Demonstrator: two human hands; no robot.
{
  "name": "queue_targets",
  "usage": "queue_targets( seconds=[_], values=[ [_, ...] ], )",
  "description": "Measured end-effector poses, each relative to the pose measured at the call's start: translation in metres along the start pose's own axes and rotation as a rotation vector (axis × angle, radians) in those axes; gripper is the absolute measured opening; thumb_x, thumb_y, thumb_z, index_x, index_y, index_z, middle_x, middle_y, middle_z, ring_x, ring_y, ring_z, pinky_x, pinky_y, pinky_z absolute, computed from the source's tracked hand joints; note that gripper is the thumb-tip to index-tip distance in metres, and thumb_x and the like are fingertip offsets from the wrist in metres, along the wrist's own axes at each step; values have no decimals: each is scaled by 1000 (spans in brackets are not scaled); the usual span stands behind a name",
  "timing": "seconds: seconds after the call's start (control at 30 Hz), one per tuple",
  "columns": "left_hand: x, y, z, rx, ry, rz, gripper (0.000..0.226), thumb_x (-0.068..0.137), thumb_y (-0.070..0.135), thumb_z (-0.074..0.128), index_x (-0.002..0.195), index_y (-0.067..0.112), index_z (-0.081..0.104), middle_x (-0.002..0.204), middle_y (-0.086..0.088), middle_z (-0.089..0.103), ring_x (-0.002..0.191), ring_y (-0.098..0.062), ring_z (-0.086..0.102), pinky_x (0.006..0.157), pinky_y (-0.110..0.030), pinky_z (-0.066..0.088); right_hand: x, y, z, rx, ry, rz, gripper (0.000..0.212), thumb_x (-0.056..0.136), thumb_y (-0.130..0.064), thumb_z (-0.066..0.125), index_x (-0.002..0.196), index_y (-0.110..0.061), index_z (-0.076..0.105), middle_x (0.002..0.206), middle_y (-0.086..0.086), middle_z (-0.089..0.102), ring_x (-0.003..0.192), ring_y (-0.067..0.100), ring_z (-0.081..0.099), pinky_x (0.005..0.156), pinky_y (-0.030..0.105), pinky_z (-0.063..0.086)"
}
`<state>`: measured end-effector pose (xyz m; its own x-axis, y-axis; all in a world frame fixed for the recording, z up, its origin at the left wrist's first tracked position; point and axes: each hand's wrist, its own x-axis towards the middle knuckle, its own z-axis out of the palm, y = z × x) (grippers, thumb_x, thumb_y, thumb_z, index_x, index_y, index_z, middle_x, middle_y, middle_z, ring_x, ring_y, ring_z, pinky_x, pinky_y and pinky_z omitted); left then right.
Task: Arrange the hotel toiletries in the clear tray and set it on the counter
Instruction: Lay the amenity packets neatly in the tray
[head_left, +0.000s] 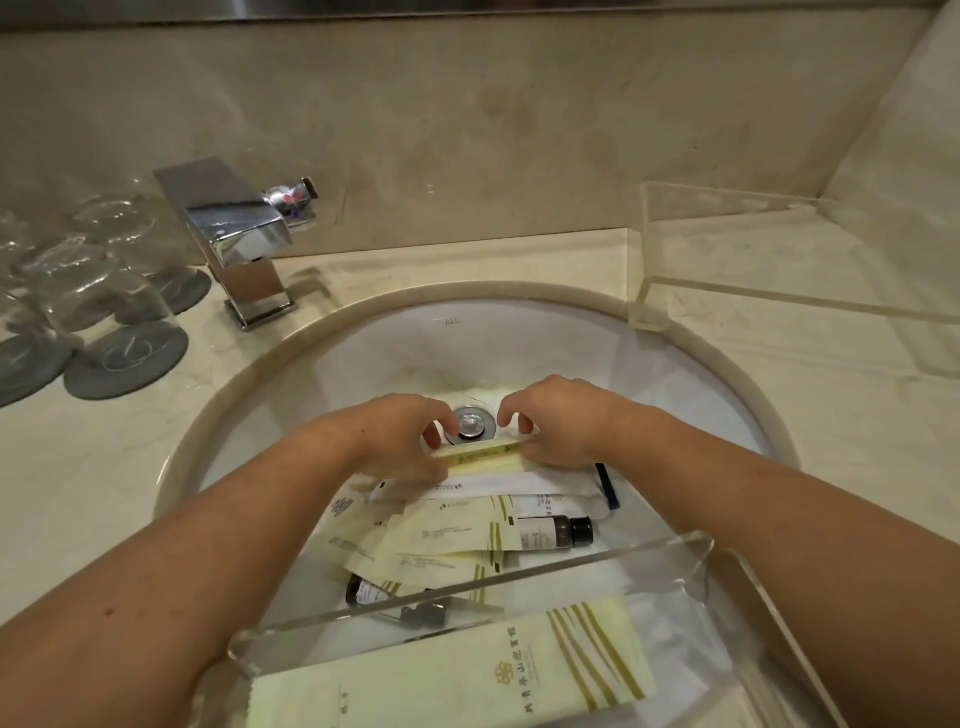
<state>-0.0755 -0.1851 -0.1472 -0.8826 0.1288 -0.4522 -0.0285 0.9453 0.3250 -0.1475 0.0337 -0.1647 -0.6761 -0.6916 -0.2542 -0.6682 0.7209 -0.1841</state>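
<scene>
A pile of cream toiletry packets (447, 535) and small dark-capped bottles (558, 532) lies in the white sink basin (363, 343). Both hands reach into the basin near the drain (471, 422). My left hand (400, 436) and my right hand (558, 421) each pinch one end of a long thin cream packet (483, 451), held level just above the pile. At the near edge, a clear tray (737, 587) rests over the basin's front with a large cream packet (467, 675) lying inside it.
A chrome faucet (234, 234) stands at the back left. Several upturned glasses (93, 291) on grey coasters fill the left counter. A second clear acrylic tray (779, 249) sits on the marble counter at the back right, against the wall.
</scene>
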Motion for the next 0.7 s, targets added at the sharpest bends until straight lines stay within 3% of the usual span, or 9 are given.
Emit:
queue_targets(
  seconds=[0.2, 0.37, 0.47, 0.7],
  values=[
    [-1, 1, 0, -3, -47, -4, 54, 82, 45, 77, 131, 41, 55, 115, 19, 62, 103, -9, 63, 95, -31, 52, -1, 1, 4, 7, -86, -25, 51, 82, -46, 75, 129, -41, 56, 106, -14, 46, 101, 12, 46, 85, 31, 36],
    [-1, 1, -2, -10, -113, -13, 65, 77, 53, 77, 136, 45, 51, 117, 22, 59, 107, -10, 64, 101, -37, 51, 1, 1, 4, 3, -10, -34, 47, 81, -46, 77, 124, -40, 59, 104, -14, 54, 97, 13, 52, 79, 32, 41],
    [-2, 4, -1, -9, -107, -14, 58, 84, 54, 71, 137, 43, 52, 120, 20, 60, 108, -10, 63, 101, -34, 50, -2, -2, 7, -7, -11, -10, 44, 81, -45, 73, 123, -40, 61, 108, -9, 61, 99, 18, 59, 79, 35, 50],
    [-3, 3, -9, -56, -12, -43, 44, 91, 51, 61, 133, 42, 56, 113, 22, 66, 105, -10, 66, 96, -36, 56, -1, -7, -6, 34, -3, 44, 31, 94, -34, 59, 126, -34, 61, 115, -4, 68, 103, 22, 63, 84, 36, 52]
  ],
)
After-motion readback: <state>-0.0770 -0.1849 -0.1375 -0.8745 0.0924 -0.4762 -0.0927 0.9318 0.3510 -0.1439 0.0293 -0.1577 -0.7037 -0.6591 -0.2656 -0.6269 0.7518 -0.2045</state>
